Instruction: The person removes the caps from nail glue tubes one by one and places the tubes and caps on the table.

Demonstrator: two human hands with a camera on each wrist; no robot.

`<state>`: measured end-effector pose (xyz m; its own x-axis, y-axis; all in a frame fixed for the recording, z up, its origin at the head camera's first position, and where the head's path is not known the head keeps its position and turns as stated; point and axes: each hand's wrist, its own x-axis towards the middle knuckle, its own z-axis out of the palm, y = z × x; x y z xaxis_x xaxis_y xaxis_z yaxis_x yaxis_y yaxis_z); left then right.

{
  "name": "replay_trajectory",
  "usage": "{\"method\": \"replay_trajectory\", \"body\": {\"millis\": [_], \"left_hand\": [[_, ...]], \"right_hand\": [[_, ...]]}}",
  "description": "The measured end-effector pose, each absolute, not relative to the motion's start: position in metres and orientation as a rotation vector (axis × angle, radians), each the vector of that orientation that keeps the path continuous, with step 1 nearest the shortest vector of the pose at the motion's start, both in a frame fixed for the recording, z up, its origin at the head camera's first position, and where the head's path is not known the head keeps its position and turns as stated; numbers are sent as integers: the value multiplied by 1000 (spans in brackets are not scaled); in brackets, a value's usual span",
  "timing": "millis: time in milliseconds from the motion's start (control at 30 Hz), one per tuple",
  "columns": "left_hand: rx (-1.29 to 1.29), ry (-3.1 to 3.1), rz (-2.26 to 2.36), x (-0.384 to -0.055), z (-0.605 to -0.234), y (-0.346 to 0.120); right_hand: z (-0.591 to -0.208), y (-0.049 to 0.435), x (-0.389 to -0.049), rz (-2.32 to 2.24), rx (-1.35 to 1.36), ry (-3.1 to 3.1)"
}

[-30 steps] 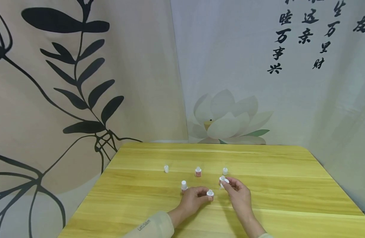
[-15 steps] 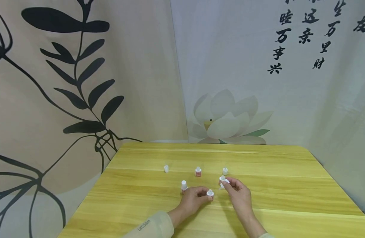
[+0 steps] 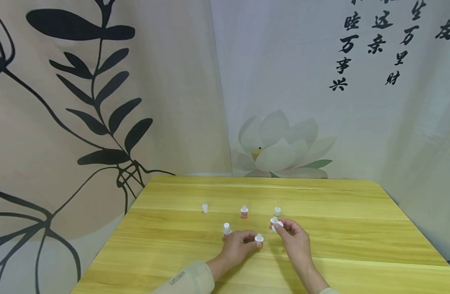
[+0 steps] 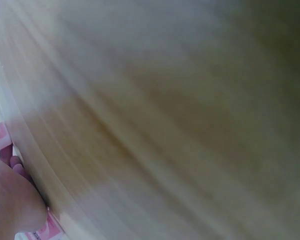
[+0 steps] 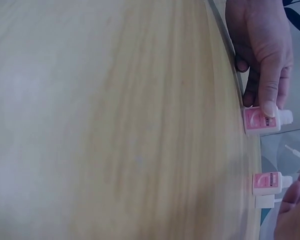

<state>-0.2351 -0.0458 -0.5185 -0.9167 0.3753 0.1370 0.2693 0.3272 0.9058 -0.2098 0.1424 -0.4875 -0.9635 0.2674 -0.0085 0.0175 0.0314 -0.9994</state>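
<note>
My left hand (image 3: 236, 246) grips a small open bottle (image 3: 259, 240) upright on the table, its white neck bare. In the right wrist view that bottle shows a pink label, with the thumb across it. My right hand (image 3: 295, 241) pinches a white brush cap (image 3: 279, 225) by its side. A thin white brush stem (image 5: 297, 152) points out from it in the right wrist view. Just behind those fingertips stands a second uncapped pink-labelled bottle (image 5: 268, 183). The left wrist view catches only part of the left hand (image 4: 15, 200) and pink labels beside it.
A capped bottle (image 3: 227, 230) stands beside the left hand. Farther back on the wooden table (image 3: 166, 245) are an uncapped bottle (image 3: 244, 212), a small white cap (image 3: 205, 208) at left and another white cap (image 3: 278, 211) at right. A printed curtain (image 3: 180, 102) hangs behind.
Both hands keep their places and their grips. The brush cap in the right hand has turned very slightly between the fingertips; the bottles and loose caps stand where they were.
</note>
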Motion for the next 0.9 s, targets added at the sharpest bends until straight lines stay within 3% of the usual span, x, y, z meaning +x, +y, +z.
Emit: {"method": "replay_trajectory", "body": {"millis": [900], "left_hand": [[638, 2465, 1704, -235, -520, -46]], "right_hand": [[-486, 146, -211, 1910, -342, -2225]]}}
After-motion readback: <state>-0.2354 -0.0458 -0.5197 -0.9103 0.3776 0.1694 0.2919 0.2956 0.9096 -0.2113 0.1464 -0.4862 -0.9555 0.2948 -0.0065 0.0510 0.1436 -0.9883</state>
